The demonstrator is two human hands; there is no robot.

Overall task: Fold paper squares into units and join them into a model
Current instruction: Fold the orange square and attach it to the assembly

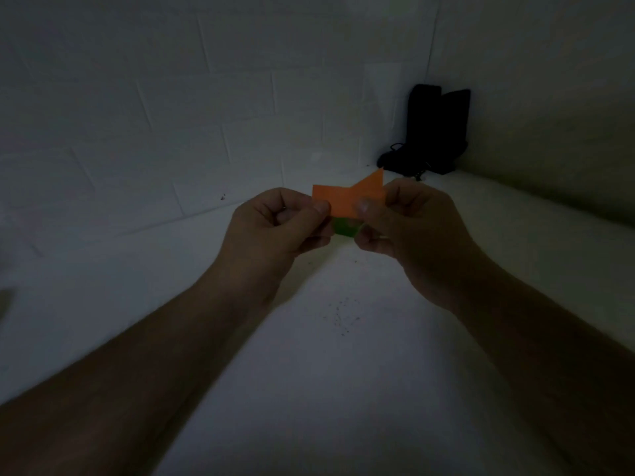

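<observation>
Because the light is dim, only the broad shapes read clearly: a pale tiled wall [171, 108] rises behind a pale surface [343, 372] that runs away to a far right corner, where a dark bag [436, 132] with a loose cord stands against the wall, well apart from the work. Scattered dark specks lie on the surface near its middle, below the hands. Both forearms reach in from the near edge and meet above the surface, so the paper is held up in the air, not resting on anything, probably so that both sides can be reached while one piece is fitted to another. The left hand [275, 231] is curled, its thumb and forefinger pinching the left end of the orange paper [347, 199]; the remaining fingers are tucked under. The right hand [412, 231] is curled likewise, its thumb pressed on the lower right part of the same piece, with fingers behind it. The orange paper is a folded unit, a flat band with a pointed flap standing up at its right end, just above the right thumb. A green piece [345, 228] shows just beneath it, between the two hands and touching the orange paper; which fingers hold it cannot be told. Judging by this pairing, the step in hand is joining two units.
</observation>
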